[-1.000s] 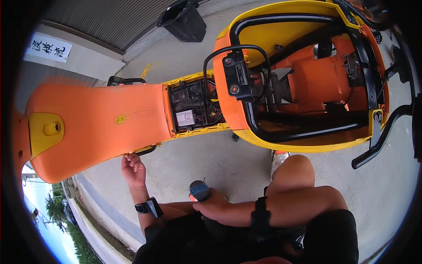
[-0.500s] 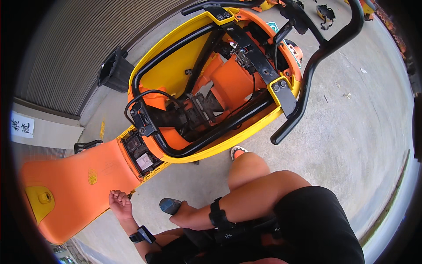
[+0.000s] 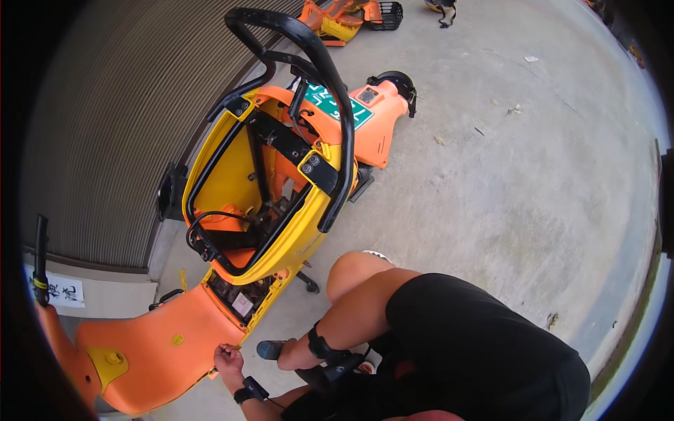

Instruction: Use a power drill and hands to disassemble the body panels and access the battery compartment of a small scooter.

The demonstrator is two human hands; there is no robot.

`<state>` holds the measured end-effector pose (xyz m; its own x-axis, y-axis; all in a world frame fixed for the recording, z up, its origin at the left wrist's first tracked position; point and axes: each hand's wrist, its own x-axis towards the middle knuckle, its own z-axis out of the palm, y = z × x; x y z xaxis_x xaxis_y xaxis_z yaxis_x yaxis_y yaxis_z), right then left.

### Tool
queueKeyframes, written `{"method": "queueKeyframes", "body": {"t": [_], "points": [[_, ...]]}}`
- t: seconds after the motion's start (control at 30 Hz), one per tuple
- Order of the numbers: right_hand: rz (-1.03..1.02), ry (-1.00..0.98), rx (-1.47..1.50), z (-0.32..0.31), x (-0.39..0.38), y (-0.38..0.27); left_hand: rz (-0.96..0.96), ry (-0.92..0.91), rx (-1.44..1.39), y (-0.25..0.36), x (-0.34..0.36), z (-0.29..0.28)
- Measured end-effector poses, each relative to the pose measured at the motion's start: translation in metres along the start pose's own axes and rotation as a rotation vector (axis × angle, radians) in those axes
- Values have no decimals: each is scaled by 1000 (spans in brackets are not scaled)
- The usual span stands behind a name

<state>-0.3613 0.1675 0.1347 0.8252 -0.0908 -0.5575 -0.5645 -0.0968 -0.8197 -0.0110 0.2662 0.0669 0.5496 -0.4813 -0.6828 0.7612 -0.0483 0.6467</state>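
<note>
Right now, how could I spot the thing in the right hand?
Find the orange-and-yellow scooter, then its broad orange panel at lower left. The left hand is by the panel's edge; to its right, the right hand grips the round-ended object. Its blue-grey colour sets it apart from the scooter's orange and yellow.

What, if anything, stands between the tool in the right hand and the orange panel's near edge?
The left hand does, in this view: it is at the near edge of the orange panel, left of the blue-grey tool in the right hand. I see nothing else between them.
</note>
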Motion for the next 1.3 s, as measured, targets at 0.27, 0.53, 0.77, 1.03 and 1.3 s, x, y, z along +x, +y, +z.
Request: {"method": "queueKeyframes", "body": {"t": [0.27, 0.53, 0.77, 1.03, 1.3], "points": [[-40, 121, 241, 7, 21, 19, 28, -256, 25, -36, -108, 45], [-15, 245, 571, 19, 55, 28, -186, -396, 311, -121, -225, 46], [-214, -90, 813, 23, 33, 33, -216, -472, 114, -176, -234, 23], [-96, -327, 1282, 41, 1, 5, -185, -1005, 223, -212, -232, 37], [-137, -24, 1205, 16, -68, 0, -246, -968, -5, -215, -261, 111]]}}
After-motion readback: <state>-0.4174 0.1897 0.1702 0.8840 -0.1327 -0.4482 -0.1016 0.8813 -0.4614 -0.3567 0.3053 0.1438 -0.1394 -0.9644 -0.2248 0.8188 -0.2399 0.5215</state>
